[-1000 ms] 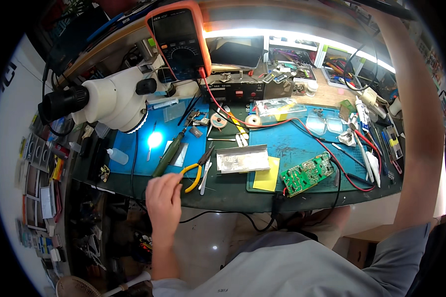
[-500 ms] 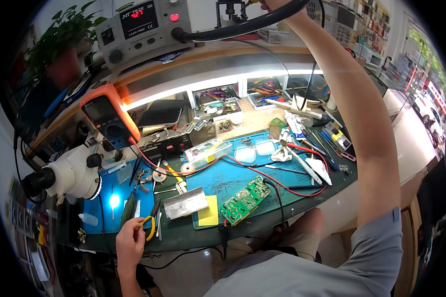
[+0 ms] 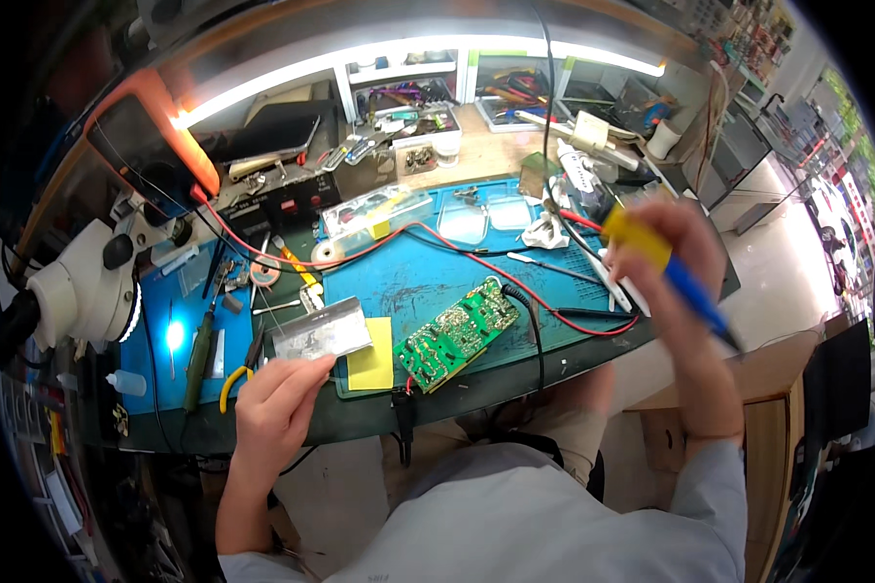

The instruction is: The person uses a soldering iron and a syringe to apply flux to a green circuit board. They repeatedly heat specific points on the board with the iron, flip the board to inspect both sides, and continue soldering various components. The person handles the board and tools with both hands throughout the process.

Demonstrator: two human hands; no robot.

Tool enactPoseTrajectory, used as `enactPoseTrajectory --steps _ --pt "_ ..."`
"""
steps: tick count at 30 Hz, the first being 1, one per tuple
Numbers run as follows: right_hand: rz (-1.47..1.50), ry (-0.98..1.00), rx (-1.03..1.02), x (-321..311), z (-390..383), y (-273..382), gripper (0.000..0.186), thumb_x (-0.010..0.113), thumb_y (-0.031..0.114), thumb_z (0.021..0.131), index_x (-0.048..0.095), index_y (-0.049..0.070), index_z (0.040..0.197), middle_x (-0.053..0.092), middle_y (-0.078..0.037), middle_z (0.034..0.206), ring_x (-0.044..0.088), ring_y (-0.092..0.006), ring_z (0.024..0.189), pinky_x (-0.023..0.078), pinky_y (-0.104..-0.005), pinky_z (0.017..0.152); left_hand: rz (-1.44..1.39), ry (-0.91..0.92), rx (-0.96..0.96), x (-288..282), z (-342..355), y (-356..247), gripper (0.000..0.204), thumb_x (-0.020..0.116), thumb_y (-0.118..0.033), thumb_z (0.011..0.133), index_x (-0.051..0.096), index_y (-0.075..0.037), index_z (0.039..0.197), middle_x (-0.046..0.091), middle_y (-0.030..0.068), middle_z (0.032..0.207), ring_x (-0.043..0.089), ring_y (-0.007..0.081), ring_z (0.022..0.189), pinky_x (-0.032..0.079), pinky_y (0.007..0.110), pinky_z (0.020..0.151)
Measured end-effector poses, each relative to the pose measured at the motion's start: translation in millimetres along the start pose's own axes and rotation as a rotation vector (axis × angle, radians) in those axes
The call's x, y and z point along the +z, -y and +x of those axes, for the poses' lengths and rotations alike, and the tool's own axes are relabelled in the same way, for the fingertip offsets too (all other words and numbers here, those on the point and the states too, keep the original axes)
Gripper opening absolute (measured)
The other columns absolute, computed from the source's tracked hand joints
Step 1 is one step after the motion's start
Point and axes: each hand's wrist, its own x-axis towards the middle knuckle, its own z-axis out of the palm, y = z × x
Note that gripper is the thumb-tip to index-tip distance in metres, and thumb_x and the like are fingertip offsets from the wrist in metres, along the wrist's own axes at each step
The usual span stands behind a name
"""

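Observation:
My right hand (image 3: 666, 257), raised over the right side of the bench and blurred by motion, grips a soldering iron (image 3: 690, 287) with a yellow and blue handle. At the front edge, my left hand (image 3: 280, 403) has its thumb and fingers pressed together, the tips at the lower edge of a bent silver metal plate (image 3: 323, 330). What they pinch, if anything, is hidden. Beside that plate lies a yellow paper note (image 3: 369, 355). Right of the note rests a green circuit board (image 3: 460, 332), solder side up. Yellow-handled pliers (image 3: 231, 384) lie just left of my left hand.
A white microscope (image 3: 78, 287) stands at the left, near an orange multimeter (image 3: 156, 136). The multimeter's red lead (image 3: 457, 255) crosses the blue mat (image 3: 389, 277). Clear plastic boxes (image 3: 462, 219) sit farther back. A black cable (image 3: 549, 87) hangs from above.
My right hand came down from the upper shelf with the soldering iron. My left hand moved from the pliers to the metal plate. The view tilted downward.

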Motion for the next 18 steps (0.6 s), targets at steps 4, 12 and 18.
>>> enactPoseTrajectory --steps 4,12,18 --pt "-0.218 0.103 -0.274 21 -51 -16 0.042 0.078 0.020 0.086 0.063 -0.001 0.119 0.069 -0.012 0.088 0.069 -0.0194 0.073 0.054 -0.0279 0.065 0.186 -0.024 0.199 11 24 -4 0.029 0.070 0.009 0.077 0.073 -0.003 0.103 0.068 0.0065 0.079 0.063 0.0238 0.071 0.047 0.036 0.062" --pt "-0.481 -0.029 -0.278 -22 -54 -52 0.035 0.070 0.016 0.093 0.065 0.001 0.124 0.068 -0.008 0.076 0.067 -0.0199 0.064 0.052 -0.0285 0.059 0.135 -0.076 0.081 33 50 8 0.023 0.069 0.007 0.078 0.071 -0.003 0.099 0.068 0.0106 0.085 0.066 0.0294 0.078 0.051 0.037 0.070" --pt "-0.729 -0.057 -0.203 -52 -59 -88 0.043 0.077 0.003 0.081 0.066 0.010 0.123 0.072 -0.011 0.084 0.069 -0.0237 0.068 0.053 -0.0303 0.059 0.258 0.010 -0.010 41 45 24 0.020 0.065 0.006 0.083 0.070 -0.002 0.101 0.066 0.0123 0.089 0.061 0.0297 0.081 0.047 0.039 0.074"
